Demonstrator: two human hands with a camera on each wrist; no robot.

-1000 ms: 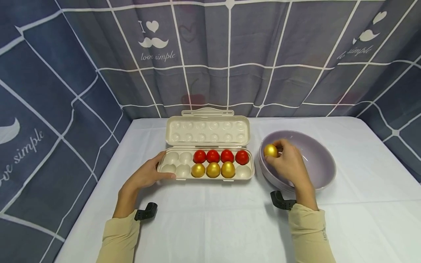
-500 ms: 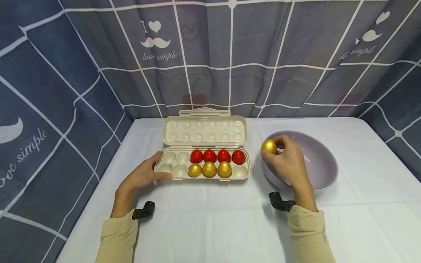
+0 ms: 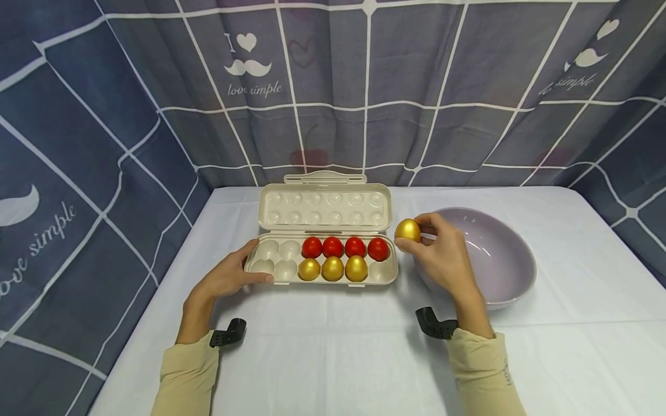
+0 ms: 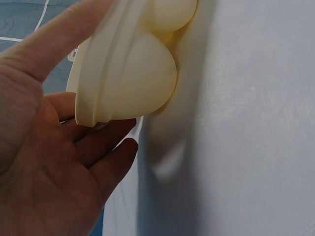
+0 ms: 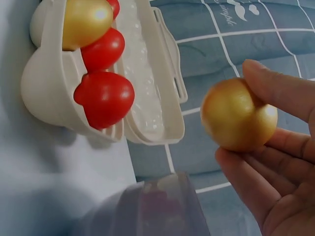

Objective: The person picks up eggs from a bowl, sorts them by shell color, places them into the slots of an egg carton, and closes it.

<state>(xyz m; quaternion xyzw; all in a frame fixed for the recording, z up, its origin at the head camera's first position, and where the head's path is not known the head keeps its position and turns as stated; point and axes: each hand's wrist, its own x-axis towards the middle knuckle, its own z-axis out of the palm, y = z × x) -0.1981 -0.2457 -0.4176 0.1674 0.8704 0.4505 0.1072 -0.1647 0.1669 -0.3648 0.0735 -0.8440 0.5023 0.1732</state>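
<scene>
My right hand point(image 3: 442, 254) pinches a golden egg point(image 3: 404, 231) between thumb and fingers, in the air between the egg box and the bowl. Close up in the right wrist view, the same golden egg point(image 5: 234, 118) sits at the fingertips. With thumb at the front and fingers behind, my left hand point(image 3: 226, 278) holds the left end of the cream egg box point(image 3: 267, 249). Its lid point(image 3: 325, 202) lies folded back. Several red eggs point(image 3: 333, 247) fill the right of the back row; three golden eggs point(image 3: 333, 268) stand before them. The front right cup point(image 3: 381, 270) is empty.
A lilac bowl point(image 3: 499, 260) stands right of the egg box, partly behind my right hand and wrist. A white cloth point(image 3: 333, 352) covers the table. A dark checked curtain point(image 3: 333, 86) hangs behind and at both sides.
My right hand has lifted the golden egg out of the bowl and moved left, past the bowl's rim towards the egg box. My left hand keeps its hold on the box.
</scene>
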